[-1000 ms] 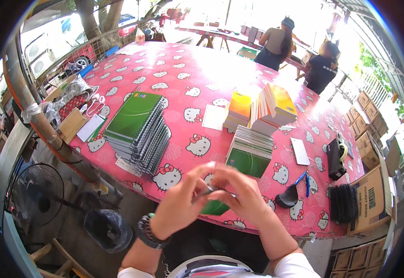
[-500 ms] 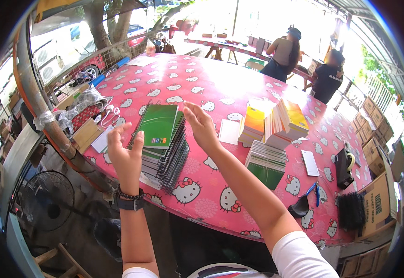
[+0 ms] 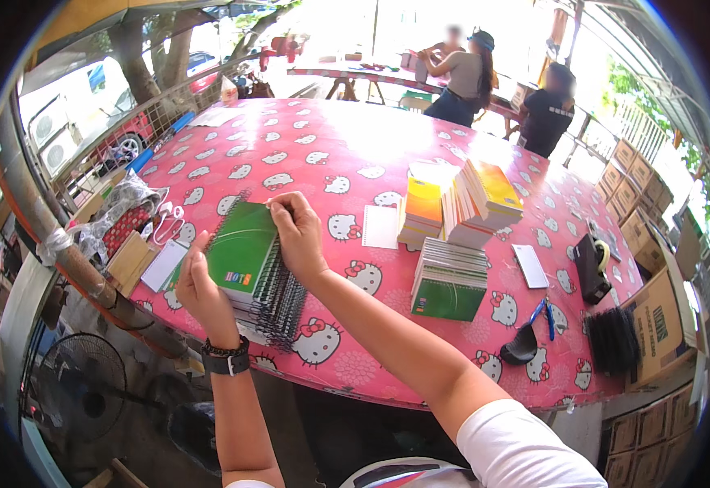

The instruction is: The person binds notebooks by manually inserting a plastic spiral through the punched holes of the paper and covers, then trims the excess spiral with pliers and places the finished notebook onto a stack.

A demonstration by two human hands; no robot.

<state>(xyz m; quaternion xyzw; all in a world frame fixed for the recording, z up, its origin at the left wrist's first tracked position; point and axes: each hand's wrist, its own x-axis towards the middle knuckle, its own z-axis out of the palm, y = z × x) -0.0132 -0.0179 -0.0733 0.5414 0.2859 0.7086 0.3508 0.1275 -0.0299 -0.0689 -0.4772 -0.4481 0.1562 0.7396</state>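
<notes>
A dark plastic-lined bin (image 3: 195,431) stands on the floor below the table's near edge; its contents are too dark to tell. The left hand (image 3: 202,294) stands on edge along the left side of a stack of green notebooks (image 3: 245,248) at the left of the pink table (image 3: 331,126), thumb uppermost, fingers extended. The right hand (image 3: 298,240) reaches across, its fingers bent and thumb close to them at the top notebook's far right corner; whether they pinch it, I cannot tell. At the right, black coils (image 3: 611,342) rest beside a cardboard box (image 3: 658,333) whose inside is hidden. Farther back on the left, a clear plastic bag (image 3: 139,203) lies around something red and dotted (image 3: 127,250). More cardboard boxes (image 3: 635,179) are piled beyond the table's right side.
</notes>
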